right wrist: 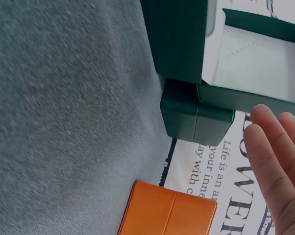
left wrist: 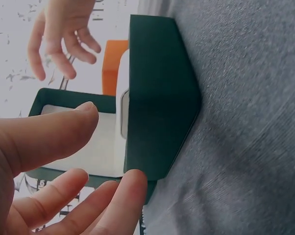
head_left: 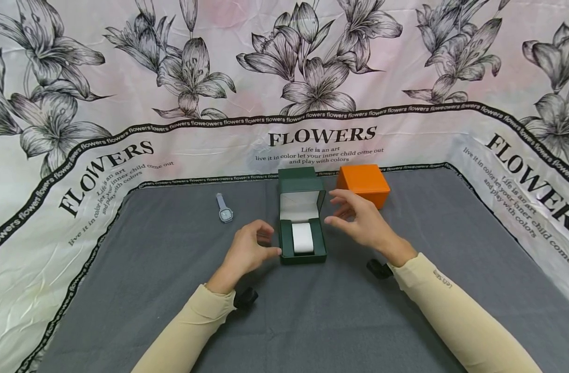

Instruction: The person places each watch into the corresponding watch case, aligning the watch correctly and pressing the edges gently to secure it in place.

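Observation:
A dark green watch box [head_left: 303, 257] stands with its lid [head_left: 323, 202] raised, showing a pale lining and a white cushion [head_left: 303, 238]. At its left side is my left hand [head_left: 251, 248], fingers loosely bent and the thumb tip right at the box's front left edge. My right hand [head_left: 361, 220] hovers to the right of the raised lid, its fingers apart and holding nothing. In the left wrist view the cushion [left wrist: 123, 103] shows only partly past the box wall [left wrist: 157, 98]. A light blue watch [head_left: 225, 213] lies on the cloth to the left.
Behind the open box stands a second, closed green box [right wrist: 199, 120], largely hidden by the lid in the head view. An orange box [head_left: 365, 181] sits at the back right. Grey cloth [head_left: 289, 321] covers the table, with a flower-printed sheet [head_left: 210, 145] rising behind it.

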Demonstrator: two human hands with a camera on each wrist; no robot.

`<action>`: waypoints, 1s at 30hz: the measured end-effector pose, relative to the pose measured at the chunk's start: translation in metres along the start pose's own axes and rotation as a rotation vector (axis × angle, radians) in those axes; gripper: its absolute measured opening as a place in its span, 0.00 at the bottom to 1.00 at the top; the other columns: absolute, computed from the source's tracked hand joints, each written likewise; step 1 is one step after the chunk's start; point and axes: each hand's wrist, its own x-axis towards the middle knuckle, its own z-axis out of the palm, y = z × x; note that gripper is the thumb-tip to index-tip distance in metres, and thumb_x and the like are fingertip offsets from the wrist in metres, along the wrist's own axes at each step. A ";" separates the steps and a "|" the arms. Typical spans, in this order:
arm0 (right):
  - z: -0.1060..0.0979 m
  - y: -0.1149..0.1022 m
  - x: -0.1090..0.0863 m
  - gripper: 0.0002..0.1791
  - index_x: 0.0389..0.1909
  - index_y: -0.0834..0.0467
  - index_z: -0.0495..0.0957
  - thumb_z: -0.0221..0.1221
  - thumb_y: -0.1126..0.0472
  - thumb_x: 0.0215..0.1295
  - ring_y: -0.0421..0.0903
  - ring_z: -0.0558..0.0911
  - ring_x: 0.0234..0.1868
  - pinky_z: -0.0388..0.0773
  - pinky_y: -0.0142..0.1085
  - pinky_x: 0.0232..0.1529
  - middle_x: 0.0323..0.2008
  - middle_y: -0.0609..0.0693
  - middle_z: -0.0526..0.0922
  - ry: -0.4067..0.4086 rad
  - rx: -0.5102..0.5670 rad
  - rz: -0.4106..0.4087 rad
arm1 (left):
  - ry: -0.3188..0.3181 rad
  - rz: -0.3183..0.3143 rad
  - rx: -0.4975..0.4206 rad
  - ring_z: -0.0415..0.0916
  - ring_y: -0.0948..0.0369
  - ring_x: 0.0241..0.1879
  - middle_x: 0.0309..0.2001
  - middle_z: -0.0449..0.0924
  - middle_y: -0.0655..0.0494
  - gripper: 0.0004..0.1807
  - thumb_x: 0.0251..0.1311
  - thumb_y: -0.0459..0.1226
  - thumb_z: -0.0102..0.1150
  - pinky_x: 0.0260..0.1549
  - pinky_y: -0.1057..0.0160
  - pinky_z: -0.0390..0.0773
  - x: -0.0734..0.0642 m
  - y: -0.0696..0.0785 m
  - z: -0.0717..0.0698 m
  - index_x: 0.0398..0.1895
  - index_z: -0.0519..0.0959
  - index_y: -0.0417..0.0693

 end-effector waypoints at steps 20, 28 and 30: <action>0.025 -0.011 0.001 0.34 0.61 0.57 0.71 0.67 0.46 0.57 0.47 0.76 0.41 0.76 0.42 0.38 0.51 0.52 0.78 -0.213 -0.131 -0.093 | 0.061 -0.022 0.040 0.79 0.53 0.47 0.46 0.81 0.47 0.24 0.46 0.36 0.74 0.44 0.51 0.77 0.007 -0.012 -0.027 0.48 0.77 0.43; 0.031 -0.009 0.004 0.37 0.62 0.54 0.71 0.64 0.39 0.56 0.46 0.75 0.39 0.72 0.37 0.34 0.51 0.47 0.78 -0.265 -0.187 -0.080 | 0.065 -0.058 0.069 0.78 0.52 0.48 0.47 0.81 0.45 0.24 0.47 0.36 0.74 0.45 0.50 0.77 0.012 -0.022 -0.038 0.48 0.77 0.41; 0.032 -0.009 0.004 0.37 0.62 0.53 0.71 0.65 0.39 0.55 0.47 0.75 0.38 0.71 0.37 0.33 0.50 0.47 0.78 -0.269 -0.202 -0.075 | 0.072 -0.054 0.082 0.78 0.51 0.48 0.47 0.80 0.45 0.24 0.47 0.36 0.74 0.45 0.50 0.76 0.013 -0.023 -0.040 0.48 0.77 0.41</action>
